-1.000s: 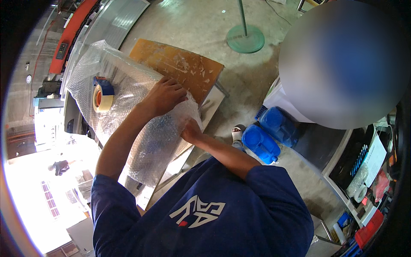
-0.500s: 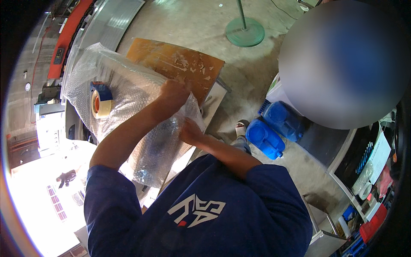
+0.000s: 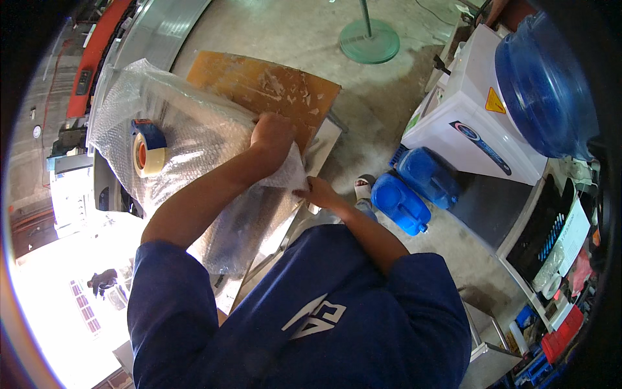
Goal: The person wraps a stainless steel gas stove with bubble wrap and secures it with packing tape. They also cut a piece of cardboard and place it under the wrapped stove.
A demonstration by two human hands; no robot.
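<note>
A sheet of clear bubble wrap lies bunched over the worktable, with something brownish showing dimly beneath it. My left hand is closed on the wrap near its right end, fingers curled under and partly hidden. Close to my body, my right hand pinches the loose corner of the wrap between thumb and fingers. A tape dispenser with a blue body and a cream roll rests on the wrap, to the left of my left forearm.
Beyond the wrap is a worn brown board with peeling patches. Two blue water jugs stand on the floor to the right, beside a white water dispenser topped by a large blue bottle. A green round stand base is farther off.
My right hand has moved right, drawing the wrap's corner outward past the table edge. My left hand has shifted slightly right and still grips the wrap.
</note>
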